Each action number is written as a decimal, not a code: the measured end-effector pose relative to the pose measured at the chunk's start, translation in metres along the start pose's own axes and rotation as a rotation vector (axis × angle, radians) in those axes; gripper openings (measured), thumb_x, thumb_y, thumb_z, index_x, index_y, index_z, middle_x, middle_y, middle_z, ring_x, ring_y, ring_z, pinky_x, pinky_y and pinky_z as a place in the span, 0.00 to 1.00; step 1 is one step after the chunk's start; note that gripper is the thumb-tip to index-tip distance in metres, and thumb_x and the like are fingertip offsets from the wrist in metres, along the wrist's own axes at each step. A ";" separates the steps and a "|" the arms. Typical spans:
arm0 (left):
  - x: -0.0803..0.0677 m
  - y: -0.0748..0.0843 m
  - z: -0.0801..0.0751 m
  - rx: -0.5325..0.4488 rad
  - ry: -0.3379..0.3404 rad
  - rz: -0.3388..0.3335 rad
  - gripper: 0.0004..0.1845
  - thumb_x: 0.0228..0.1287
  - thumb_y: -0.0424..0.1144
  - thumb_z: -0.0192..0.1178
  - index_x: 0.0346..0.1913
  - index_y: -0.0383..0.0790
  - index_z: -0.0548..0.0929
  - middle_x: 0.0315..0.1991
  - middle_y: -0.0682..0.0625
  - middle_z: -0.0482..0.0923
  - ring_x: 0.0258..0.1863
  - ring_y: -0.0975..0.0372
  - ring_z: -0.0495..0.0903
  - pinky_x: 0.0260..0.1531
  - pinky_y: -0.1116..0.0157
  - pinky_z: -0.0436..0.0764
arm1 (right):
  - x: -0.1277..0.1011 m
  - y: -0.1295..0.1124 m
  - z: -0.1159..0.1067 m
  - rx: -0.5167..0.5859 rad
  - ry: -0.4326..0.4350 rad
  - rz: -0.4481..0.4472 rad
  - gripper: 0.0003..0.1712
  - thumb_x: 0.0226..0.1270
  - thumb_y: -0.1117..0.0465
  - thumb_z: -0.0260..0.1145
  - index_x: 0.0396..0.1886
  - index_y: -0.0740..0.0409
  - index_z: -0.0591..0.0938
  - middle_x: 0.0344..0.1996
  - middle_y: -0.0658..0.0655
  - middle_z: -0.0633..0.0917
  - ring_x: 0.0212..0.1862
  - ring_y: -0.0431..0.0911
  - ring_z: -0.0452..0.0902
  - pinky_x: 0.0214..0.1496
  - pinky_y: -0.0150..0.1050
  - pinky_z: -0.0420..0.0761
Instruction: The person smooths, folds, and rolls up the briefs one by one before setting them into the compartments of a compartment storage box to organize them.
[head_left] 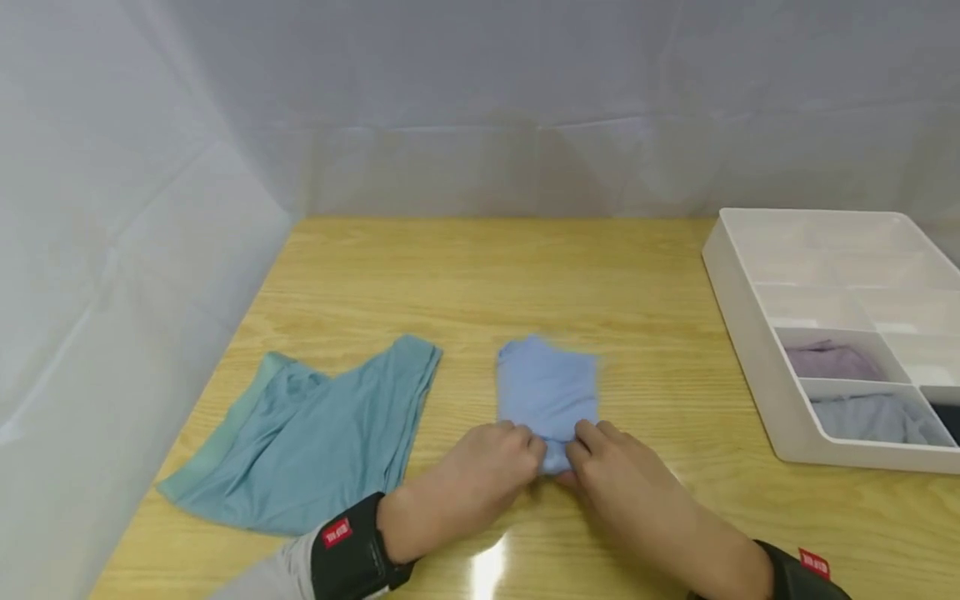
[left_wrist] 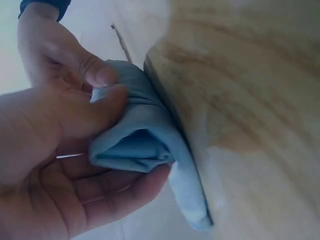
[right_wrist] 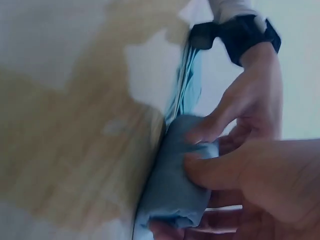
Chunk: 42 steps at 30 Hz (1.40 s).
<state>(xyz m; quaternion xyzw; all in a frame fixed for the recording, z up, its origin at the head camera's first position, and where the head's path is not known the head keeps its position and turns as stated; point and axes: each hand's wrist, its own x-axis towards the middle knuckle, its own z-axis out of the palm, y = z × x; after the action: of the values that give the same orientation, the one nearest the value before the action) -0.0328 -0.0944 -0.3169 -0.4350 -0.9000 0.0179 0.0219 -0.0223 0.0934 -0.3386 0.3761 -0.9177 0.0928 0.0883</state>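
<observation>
Head view first, biggest stuff down: wooden table (head_left: 600,275) with white sheeting behind and on the left. At the right edge sits a white divided tray (head_left: 738,308), with folded pieces already tucked in the near compartments, a purple one (head_left: 831,362) and a grey-blue one (head_left: 870,418). On the left of the table a teal garment (head_left: 315,437) lies spread flat, apart from everything else.

In the middle is the blue cloth (head_left: 547,392), folded into a narrow strip running away from the person. Both hands are on its near end: left hand (head_left: 468,475) and right hand (head_left: 622,483) side by side, almost touching, each pinching the rolled edge.

The wrist views show the grip better. The left thumb (left_wrist: 107,107) presses on top of the roll with the fingers (left_wrist: 125,192) curled underneath, and the right wrist camera shows the same on the other side, the thumb (right_wrist: 220,172) bearing on the roll from above. So it looks like a roll is being started from the near end.

My two cents on doing it well: keep both pinches level so the roll doesn't cone, keep it snug against the table, and tuck the side edges in as it goes, so it would fit a compartment.
</observation>
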 end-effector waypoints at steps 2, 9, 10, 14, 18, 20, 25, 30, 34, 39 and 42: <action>0.001 -0.001 -0.002 -0.040 -0.005 -0.023 0.06 0.60 0.37 0.66 0.30 0.41 0.79 0.24 0.53 0.75 0.23 0.65 0.75 0.21 0.73 0.72 | 0.001 0.003 -0.001 0.027 -0.026 0.000 0.11 0.62 0.60 0.69 0.25 0.61 0.79 0.24 0.48 0.68 0.25 0.40 0.63 0.25 0.33 0.71; 0.003 -0.004 -0.005 -0.273 -0.091 -0.143 0.07 0.60 0.40 0.67 0.28 0.42 0.81 0.24 0.54 0.79 0.25 0.66 0.79 0.22 0.74 0.75 | 0.006 0.012 -0.002 0.250 -0.118 0.016 0.05 0.61 0.65 0.68 0.29 0.60 0.79 0.25 0.47 0.74 0.26 0.37 0.69 0.28 0.32 0.76; 0.003 -0.005 -0.005 -0.319 -0.105 -0.171 0.07 0.59 0.40 0.67 0.28 0.42 0.81 0.23 0.54 0.79 0.24 0.67 0.79 0.21 0.74 0.74 | 0.007 0.013 -0.002 0.282 -0.115 0.030 0.06 0.61 0.65 0.69 0.31 0.59 0.78 0.25 0.47 0.75 0.26 0.37 0.71 0.28 0.32 0.76; 0.004 -0.010 -0.004 -0.488 -0.109 -0.280 0.09 0.60 0.39 0.67 0.30 0.39 0.78 0.21 0.54 0.75 0.20 0.69 0.73 0.18 0.73 0.71 | 0.008 0.014 -0.001 0.287 -0.059 0.100 0.14 0.59 0.60 0.71 0.38 0.56 0.74 0.21 0.46 0.76 0.22 0.36 0.70 0.21 0.30 0.71; 0.002 -0.013 0.000 -0.548 -0.023 -0.309 0.14 0.61 0.36 0.65 0.33 0.37 0.68 0.21 0.52 0.72 0.19 0.66 0.74 0.15 0.73 0.69 | 0.008 0.013 0.000 0.170 0.020 0.117 0.14 0.56 0.57 0.73 0.32 0.53 0.75 0.24 0.45 0.74 0.21 0.36 0.68 0.19 0.29 0.68; 0.002 -0.013 0.002 -0.449 0.038 -0.314 0.16 0.60 0.39 0.66 0.34 0.36 0.67 0.23 0.51 0.71 0.20 0.63 0.74 0.14 0.71 0.69 | 0.007 0.012 0.000 0.118 0.068 0.091 0.11 0.54 0.59 0.75 0.29 0.53 0.78 0.29 0.48 0.75 0.26 0.38 0.71 0.23 0.30 0.72; 0.001 -0.005 0.002 -0.068 0.105 -0.271 0.15 0.61 0.45 0.65 0.38 0.38 0.74 0.30 0.49 0.67 0.28 0.59 0.69 0.23 0.68 0.71 | 0.007 0.010 0.000 0.021 0.147 -0.006 0.09 0.51 0.66 0.75 0.28 0.56 0.82 0.32 0.50 0.78 0.32 0.42 0.73 0.32 0.36 0.76; -0.003 0.010 0.001 0.153 0.040 -0.109 0.11 0.62 0.41 0.63 0.42 0.39 0.77 0.32 0.51 0.70 0.30 0.62 0.69 0.25 0.70 0.71 | 0.007 0.010 -0.002 -0.043 0.090 -0.043 0.11 0.50 0.72 0.72 0.28 0.58 0.78 0.25 0.50 0.81 0.27 0.44 0.74 0.30 0.38 0.74; -0.003 0.014 0.000 0.222 0.007 -0.120 0.13 0.59 0.38 0.66 0.42 0.37 0.76 0.30 0.51 0.71 0.27 0.63 0.71 0.22 0.72 0.72 | 0.007 0.011 -0.003 -0.048 0.065 -0.069 0.12 0.54 0.65 0.73 0.25 0.57 0.75 0.22 0.50 0.80 0.24 0.43 0.73 0.28 0.38 0.73; -0.001 0.013 0.000 0.206 0.005 -0.117 0.10 0.53 0.33 0.67 0.36 0.39 0.77 0.25 0.51 0.71 0.24 0.63 0.71 0.20 0.70 0.70 | 0.006 0.012 -0.004 -0.047 0.046 -0.098 0.17 0.48 0.58 0.77 0.26 0.58 0.76 0.22 0.50 0.78 0.24 0.44 0.72 0.29 0.38 0.74; -0.001 0.014 0.000 0.201 0.002 -0.110 0.10 0.53 0.33 0.67 0.37 0.38 0.77 0.26 0.51 0.72 0.24 0.63 0.72 0.21 0.69 0.70 | 0.006 0.014 -0.004 -0.051 0.034 -0.097 0.14 0.48 0.63 0.76 0.26 0.58 0.77 0.22 0.51 0.78 0.25 0.44 0.72 0.29 0.38 0.74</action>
<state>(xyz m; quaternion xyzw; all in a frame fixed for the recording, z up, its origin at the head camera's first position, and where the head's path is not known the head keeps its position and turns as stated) -0.0216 -0.0866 -0.3179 -0.3807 -0.9161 0.1066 0.0674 -0.0359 0.0997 -0.3345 0.4160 -0.8989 0.0712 0.1176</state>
